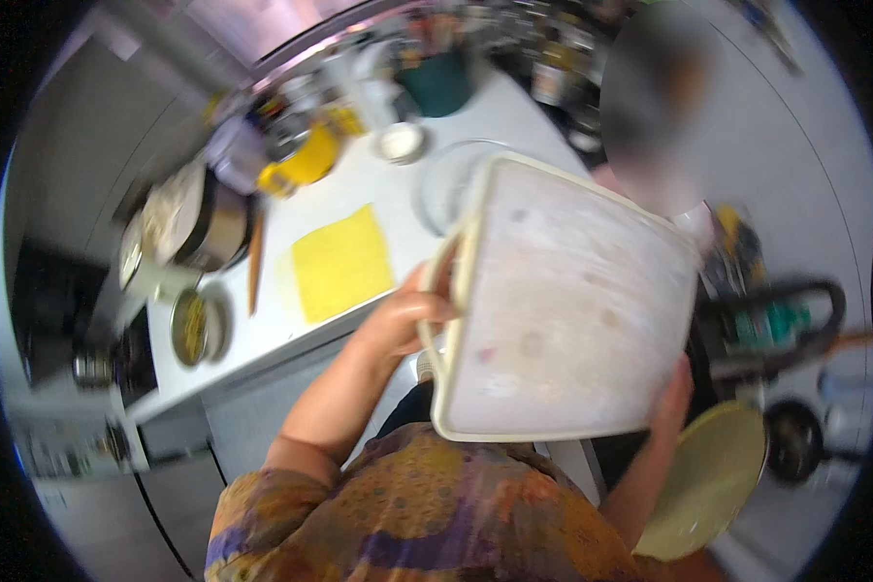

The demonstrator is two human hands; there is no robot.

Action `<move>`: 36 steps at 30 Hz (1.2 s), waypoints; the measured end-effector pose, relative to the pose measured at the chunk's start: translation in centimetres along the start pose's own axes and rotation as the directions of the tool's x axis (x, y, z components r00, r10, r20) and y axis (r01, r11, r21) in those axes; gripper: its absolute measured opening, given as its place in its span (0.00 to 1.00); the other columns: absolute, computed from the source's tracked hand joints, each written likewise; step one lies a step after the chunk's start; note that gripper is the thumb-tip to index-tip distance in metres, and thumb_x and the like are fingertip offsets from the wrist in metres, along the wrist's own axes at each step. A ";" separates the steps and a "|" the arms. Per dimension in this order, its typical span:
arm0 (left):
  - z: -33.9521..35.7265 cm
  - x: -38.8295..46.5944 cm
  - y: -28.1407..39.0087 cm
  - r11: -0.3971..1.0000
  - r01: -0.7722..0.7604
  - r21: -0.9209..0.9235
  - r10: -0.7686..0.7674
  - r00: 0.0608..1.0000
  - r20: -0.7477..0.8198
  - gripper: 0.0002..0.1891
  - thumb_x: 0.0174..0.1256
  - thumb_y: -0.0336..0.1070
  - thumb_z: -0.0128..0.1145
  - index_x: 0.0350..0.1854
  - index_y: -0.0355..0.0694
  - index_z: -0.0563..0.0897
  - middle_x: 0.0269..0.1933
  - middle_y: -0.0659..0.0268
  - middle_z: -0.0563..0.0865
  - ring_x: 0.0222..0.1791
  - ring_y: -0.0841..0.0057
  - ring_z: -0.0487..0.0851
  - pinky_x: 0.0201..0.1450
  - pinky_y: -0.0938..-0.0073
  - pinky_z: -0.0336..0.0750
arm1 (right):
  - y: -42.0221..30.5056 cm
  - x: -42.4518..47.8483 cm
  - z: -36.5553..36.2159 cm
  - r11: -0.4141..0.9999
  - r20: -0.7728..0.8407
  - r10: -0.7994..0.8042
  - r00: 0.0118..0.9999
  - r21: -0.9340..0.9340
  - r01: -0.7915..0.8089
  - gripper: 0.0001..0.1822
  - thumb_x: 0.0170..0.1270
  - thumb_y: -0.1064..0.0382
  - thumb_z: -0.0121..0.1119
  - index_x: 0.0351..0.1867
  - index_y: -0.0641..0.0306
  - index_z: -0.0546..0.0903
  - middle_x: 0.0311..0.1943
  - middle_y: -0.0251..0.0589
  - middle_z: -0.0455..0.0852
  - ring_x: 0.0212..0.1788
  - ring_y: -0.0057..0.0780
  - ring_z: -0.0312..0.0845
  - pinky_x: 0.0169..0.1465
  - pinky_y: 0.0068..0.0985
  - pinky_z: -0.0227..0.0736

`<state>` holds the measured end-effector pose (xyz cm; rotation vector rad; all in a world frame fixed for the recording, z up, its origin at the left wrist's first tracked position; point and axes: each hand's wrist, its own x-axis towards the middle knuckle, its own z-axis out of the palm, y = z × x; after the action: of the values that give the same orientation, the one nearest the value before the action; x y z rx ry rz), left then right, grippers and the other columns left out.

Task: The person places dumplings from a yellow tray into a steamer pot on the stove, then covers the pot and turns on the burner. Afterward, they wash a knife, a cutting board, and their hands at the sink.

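Observation:
My left hand [407, 316] is closed around the cream handle of a large white cutting board [575, 305]. The board is tilted up in front of my chest, above the floor and the counter's edge. Its pale face carries a few brownish stains and a small pink mark. At its lower right edge my right hand [673, 393] grips the side, the fingers partly hidden behind the board. A yellow cloth [342, 265] lies flat on the counter to the left. The board's upper left corner overlaps a clear glass bowl or lid [425, 193] in the view.
On the white counter [284, 225] stand a rice cooker [214, 229], a yellow container [309, 156], a small white bowl [400, 142], a dark green pot [436, 80] and a bowl of greenish food [193, 327]. To the right are a yellowish round basin [713, 480] and a frying pan [793, 440].

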<state>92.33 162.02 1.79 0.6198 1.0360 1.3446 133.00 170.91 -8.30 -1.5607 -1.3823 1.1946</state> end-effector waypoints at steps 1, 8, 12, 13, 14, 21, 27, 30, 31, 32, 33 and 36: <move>0.1 0.0 1.0 0.999 0.003 -0.048 -0.001 0.999 0.052 0.49 0.34 0.30 0.53 0.71 0.34 0.57 0.63 0.53 0.71 0.58 0.64 0.75 0.63 0.72 0.68 | -1.1 -0.2 0.3 0.951 -0.090 0.245 0.965 0.216 -0.222 0.28 0.72 0.48 0.40 0.62 0.70 0.71 0.59 0.46 0.74 0.58 0.35 0.70 0.61 0.32 0.64; -13.5 -6.9 0.2 0.894 -0.295 -0.337 0.193 0.933 -0.305 0.35 0.62 0.48 0.57 0.67 0.34 0.64 0.59 0.54 0.77 0.55 0.67 0.80 0.57 0.70 0.76 | -12.4 -2.8 10.2 0.999 0.183 -0.027 0.983 0.025 0.023 0.27 0.71 0.51 0.45 0.62 0.69 0.70 0.55 0.43 0.76 0.56 0.31 0.71 0.59 0.27 0.66; -23.5 -11.1 0.0 0.956 -0.287 -0.063 0.168 0.709 -0.685 0.22 0.72 0.49 0.42 0.57 0.38 0.72 0.47 0.60 0.81 0.44 0.74 0.81 0.46 0.71 0.78 | -14.3 -5.1 22.2 0.979 0.342 -0.202 0.918 0.062 0.192 0.23 0.72 0.56 0.46 0.62 0.68 0.70 0.50 0.41 0.79 0.50 0.28 0.74 0.54 0.26 0.70; -26.8 -12.3 -1.2 0.963 -0.271 -0.014 0.168 0.638 -0.751 0.21 0.72 0.50 0.41 0.53 0.40 0.74 0.43 0.62 0.82 0.40 0.75 0.81 0.42 0.73 0.77 | -13.9 -5.8 25.7 0.970 0.359 -0.239 0.902 0.047 0.238 0.22 0.72 0.57 0.46 0.62 0.68 0.71 0.48 0.41 0.80 0.48 0.27 0.75 0.53 0.26 0.70; -29.6 -13.5 -1.6 0.973 -0.230 -0.001 0.137 0.584 -0.800 0.19 0.72 0.51 0.42 0.51 0.41 0.75 0.39 0.64 0.81 0.38 0.76 0.81 0.40 0.73 0.78 | -13.1 -6.1 29.4 0.960 0.377 -0.270 0.886 0.034 0.277 0.21 0.72 0.58 0.46 0.61 0.68 0.71 0.46 0.41 0.81 0.46 0.26 0.75 0.52 0.25 0.71; -44.3 -16.5 -4.5 0.980 0.107 0.168 0.092 0.505 -0.858 0.18 0.72 0.52 0.44 0.41 0.41 0.77 0.21 0.72 0.72 0.17 0.83 0.68 0.22 0.78 0.65 | -6.8 -5.4 45.4 0.956 0.426 -0.163 0.890 -0.156 0.250 0.17 0.72 0.57 0.47 0.48 0.70 0.77 0.33 0.47 0.83 0.35 0.32 0.76 0.43 0.29 0.70; -48.8 -12.8 -3.9 0.928 0.207 0.311 0.142 0.575 -0.806 0.19 0.73 0.48 0.45 0.32 0.36 0.78 0.20 0.72 0.71 0.18 0.83 0.67 0.22 0.76 0.62 | -3.0 -1.3 49.9 0.884 0.390 -0.191 0.901 -0.330 0.330 0.16 0.71 0.56 0.47 0.44 0.69 0.79 0.30 0.52 0.81 0.32 0.44 0.77 0.40 0.33 0.70; -50.5 -11.4 -4.6 0.859 0.263 0.439 0.230 0.569 -0.790 0.17 0.72 0.45 0.46 0.32 0.36 0.77 0.20 0.66 0.74 0.18 0.74 0.70 0.22 0.71 0.65 | -3.4 -0.2 50.9 0.856 0.386 -0.257 0.886 -0.336 0.394 0.16 0.71 0.56 0.47 0.44 0.69 0.79 0.29 0.51 0.81 0.32 0.47 0.76 0.40 0.34 0.70; -51.2 -11.2 -4.7 0.811 0.318 0.491 0.248 0.572 -0.781 0.17 0.72 0.44 0.46 0.34 0.34 0.77 0.23 0.59 0.77 0.22 0.66 0.74 0.27 0.66 0.67 | -3.3 0.0 51.2 0.861 0.372 -0.256 0.892 -0.331 0.385 0.16 0.70 0.57 0.48 0.44 0.68 0.79 0.29 0.51 0.81 0.33 0.47 0.76 0.41 0.35 0.70; -51.7 -11.1 -5.0 0.757 0.370 0.538 0.267 0.577 -0.772 0.17 0.71 0.43 0.47 0.37 0.31 0.78 0.25 0.53 0.80 0.25 0.58 0.77 0.31 0.61 0.70 | -3.0 0.1 51.5 0.867 0.359 -0.256 0.897 -0.326 0.378 0.15 0.70 0.57 0.48 0.44 0.68 0.79 0.29 0.51 0.80 0.33 0.47 0.76 0.41 0.35 0.70; -51.3 -10.9 -4.4 0.728 0.399 0.558 0.256 0.597 -0.760 0.17 0.70 0.43 0.47 0.38 0.31 0.78 0.27 0.50 0.80 0.28 0.54 0.78 0.33 0.59 0.70 | -2.9 0.4 51.7 0.871 0.346 -0.259 0.902 -0.320 0.372 0.15 0.70 0.58 0.49 0.44 0.68 0.79 0.29 0.51 0.80 0.34 0.47 0.76 0.42 0.35 0.70; -50.1 -11.0 -3.3 0.601 0.466 0.650 0.277 0.641 -0.716 0.15 0.68 0.41 0.49 0.39 0.31 0.79 0.32 0.44 0.81 0.33 0.47 0.79 0.37 0.56 0.71 | -2.5 0.3 51.6 0.806 0.309 -0.281 0.909 -0.439 0.398 0.13 0.68 0.60 0.50 0.44 0.67 0.80 0.31 0.50 0.80 0.38 0.46 0.76 0.45 0.34 0.70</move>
<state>51.24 141.17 -20.89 0.5958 2.4677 0.9382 83.23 168.47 -22.02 -1.4289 -2.1559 0.8502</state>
